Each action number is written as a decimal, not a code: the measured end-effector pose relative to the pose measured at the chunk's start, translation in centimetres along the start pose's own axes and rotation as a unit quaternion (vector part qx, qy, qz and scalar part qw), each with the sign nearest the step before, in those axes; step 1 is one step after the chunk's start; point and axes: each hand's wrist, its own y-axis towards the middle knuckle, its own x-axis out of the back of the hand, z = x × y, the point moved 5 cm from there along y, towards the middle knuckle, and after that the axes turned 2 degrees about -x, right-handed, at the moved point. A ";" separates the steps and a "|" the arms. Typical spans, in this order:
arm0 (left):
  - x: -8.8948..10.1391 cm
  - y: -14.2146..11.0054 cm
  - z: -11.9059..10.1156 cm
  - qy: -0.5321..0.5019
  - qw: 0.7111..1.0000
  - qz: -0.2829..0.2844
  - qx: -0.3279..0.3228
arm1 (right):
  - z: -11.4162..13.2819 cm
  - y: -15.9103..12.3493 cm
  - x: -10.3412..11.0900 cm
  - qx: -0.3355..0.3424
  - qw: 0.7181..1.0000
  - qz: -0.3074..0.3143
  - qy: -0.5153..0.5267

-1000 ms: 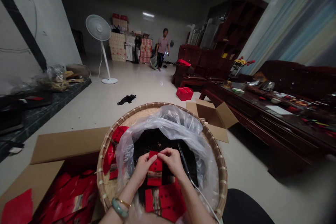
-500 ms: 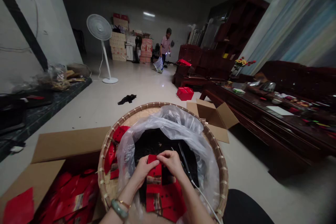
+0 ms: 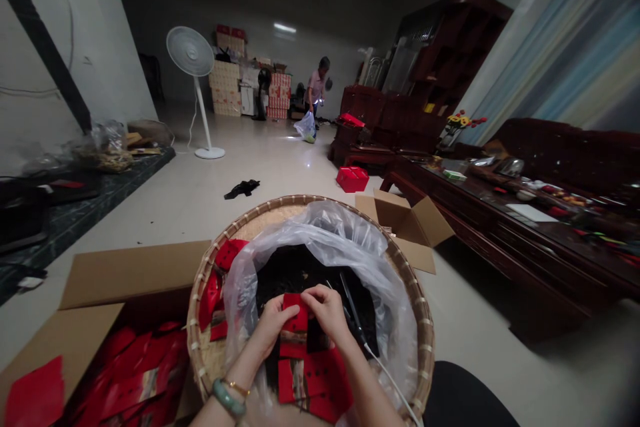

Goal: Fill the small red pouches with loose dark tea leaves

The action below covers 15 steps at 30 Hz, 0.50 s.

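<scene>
Left hand (image 3: 271, 328) pinching packet (image 3: 294, 333) at nine o'clock, right hand (image 3: 327, 312) pinching at one; more packets (image 3: 325, 373) at six.

On the near side of the grip (image 3: 297, 307) lie flat red packets (image 3: 323, 377); around it spreads the clear plastic bag (image 3: 397, 293), inside the round woven bamboo basket (image 3: 427, 327). Just right, the slim black corded tool (image 3: 353, 307); farther left, a brown cardboard box (image 3: 135, 270); ahead and right, a second brown cardboard box (image 3: 433, 220).

Dim back wall (image 3: 295, 50), glossy pale floor (image 3: 295, 170), dark wooden cabinet (image 3: 453, 40)
</scene>
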 end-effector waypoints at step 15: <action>-0.1 -0.6 -0.3 -0.056 0.996 -0.007 0.073 | -2.5 -2.9 7.4 -0.004 0.829 -0.124 -0.546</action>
